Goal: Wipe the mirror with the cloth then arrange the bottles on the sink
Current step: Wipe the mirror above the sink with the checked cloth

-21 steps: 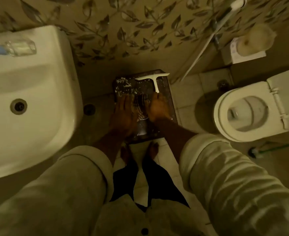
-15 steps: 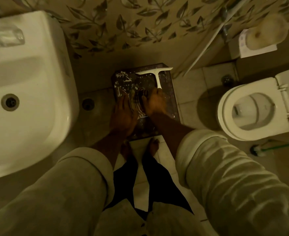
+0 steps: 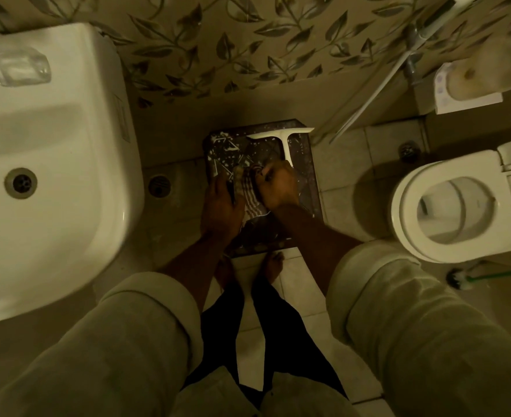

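Note:
A striped cloth (image 3: 252,201) lies bunched on a dark speckled stool (image 3: 308,179) on the floor, below the patterned wall. My left hand (image 3: 221,206) grips the cloth's left side and my right hand (image 3: 278,189) is curled over its right side. A white squeegee (image 3: 284,139) rests on the stool's far edge, its handle pointing at my right hand. A clear bottle (image 3: 13,67) lies on its side on the back rim of the white sink (image 3: 77,206) at the left. No mirror is in view.
An open toilet (image 3: 404,212) stands at the right, with a toilet brush (image 3: 461,279) on the floor beside it. A paper roll (image 3: 485,73) sits on a ledge at the upper right. A floor drain (image 3: 158,185) lies between sink and stool. My bare feet (image 3: 273,266) stand just before the stool.
Both hands have closed in on the cloth and bunched it up between them. The view has shifted slightly; the squeegee and bottle have stayed put.

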